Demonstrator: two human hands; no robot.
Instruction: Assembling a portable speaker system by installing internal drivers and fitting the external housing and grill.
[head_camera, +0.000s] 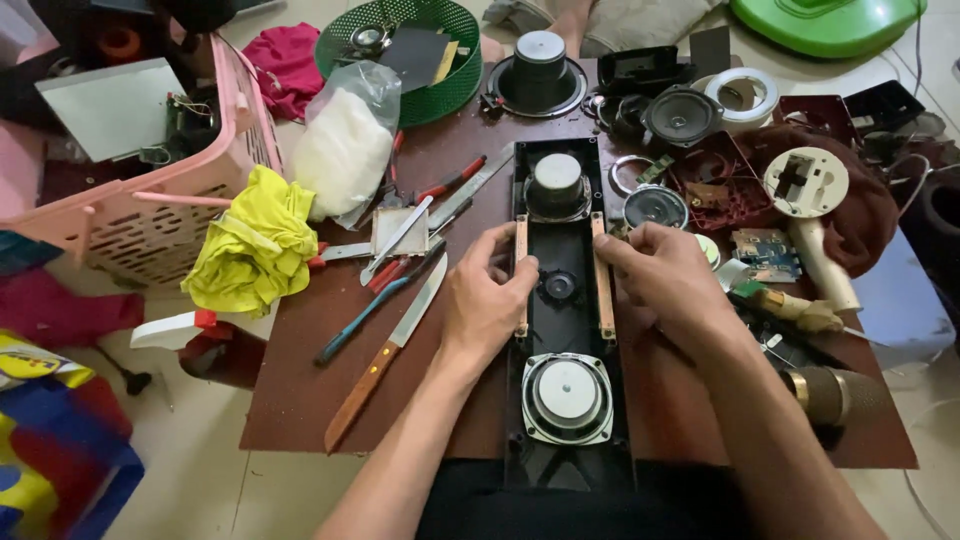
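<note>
A long black speaker panel (561, 320) lies lengthwise on the brown board (300, 380), with one round speaker driver (567, 397) at its near end and another (556, 186) at its far end. My left hand (485, 300) grips the thin wooden strip (521, 240) along the panel's left edge. My right hand (665, 275) pinches the wooden strip (604, 300) along the right edge. A small black round part (558, 286) sits in the middle between my hands.
Left of the panel lie a wooden-handled knife (385, 355), red-handled pliers (445, 182), a blue-handled tool (362, 320), a yellow cloth (255, 245) and a plastic bag (345, 140). A pink basket (150, 205) and green basket (445, 90) stand behind. Loose speakers (680, 115), tape roll (741, 95) and circuit boards crowd the right.
</note>
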